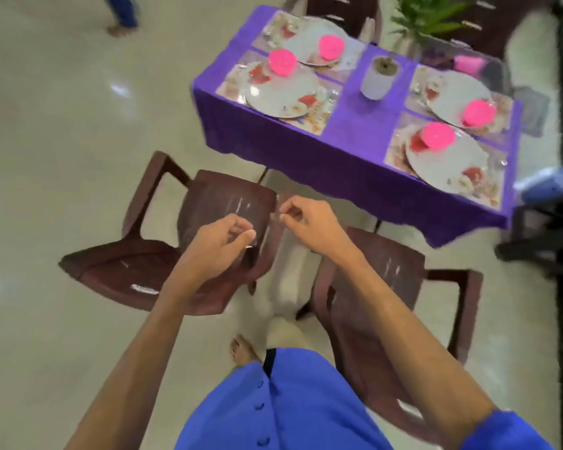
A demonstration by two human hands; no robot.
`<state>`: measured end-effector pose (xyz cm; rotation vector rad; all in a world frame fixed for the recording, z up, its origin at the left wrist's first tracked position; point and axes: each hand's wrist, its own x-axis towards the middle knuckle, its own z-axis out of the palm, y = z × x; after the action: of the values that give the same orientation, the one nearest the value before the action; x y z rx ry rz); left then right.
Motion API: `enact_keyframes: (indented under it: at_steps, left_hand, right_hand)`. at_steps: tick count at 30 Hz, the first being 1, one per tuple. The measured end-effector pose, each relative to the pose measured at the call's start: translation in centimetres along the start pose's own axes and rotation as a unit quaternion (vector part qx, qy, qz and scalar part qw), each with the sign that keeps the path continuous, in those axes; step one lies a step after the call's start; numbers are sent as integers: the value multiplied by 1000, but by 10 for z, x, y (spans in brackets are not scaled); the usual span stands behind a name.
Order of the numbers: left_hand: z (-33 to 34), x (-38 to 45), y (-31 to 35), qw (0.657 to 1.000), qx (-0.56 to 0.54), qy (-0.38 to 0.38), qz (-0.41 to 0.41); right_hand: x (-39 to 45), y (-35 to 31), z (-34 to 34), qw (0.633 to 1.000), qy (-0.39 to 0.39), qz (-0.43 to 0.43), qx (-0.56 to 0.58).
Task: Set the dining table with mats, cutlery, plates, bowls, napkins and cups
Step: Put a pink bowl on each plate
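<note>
Person stands behind chairs (208,241), left hand (218,245) and right hand (309,222) each in pinching grip; contents too blurred to tell. Beyond grip, table (348,157) carries mats, plates (283,92), pink bowls (281,61), apparently near ready.

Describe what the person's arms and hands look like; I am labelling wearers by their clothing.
Both forearms are bare from elbow to wrist. The left hand and right hand wear no gloves, rings or watch that show. A blue sleeve covers the right upper arm, matching the buttoned blue garment below.
</note>
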<state>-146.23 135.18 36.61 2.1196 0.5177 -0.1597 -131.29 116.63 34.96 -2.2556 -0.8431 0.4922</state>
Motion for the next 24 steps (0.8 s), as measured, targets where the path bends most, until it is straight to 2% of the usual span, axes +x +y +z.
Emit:
enact_keyframes:
  at_steps: [3,9,12,18,24]
  left_hand:
    - [44,-10,34,998,-12,-41,39]
    - [146,-45,98,995,-33,-67,62]
    - [217,-79,131,992,-26,-105,71]
    - [385,-151,203,985,-44,-122,110]
    - [476,-172,287,981,-15,-157,109]
  right_hand:
    - [-62,23,-33,998,54,42,0]
    - [-207,90,-105,980,153,130,10]
    - [-285,130,-135,973,174,148,14]
    - [-436,224,-189,964,210,151,58]
    - [-505,293,-271,960,214,164,79]
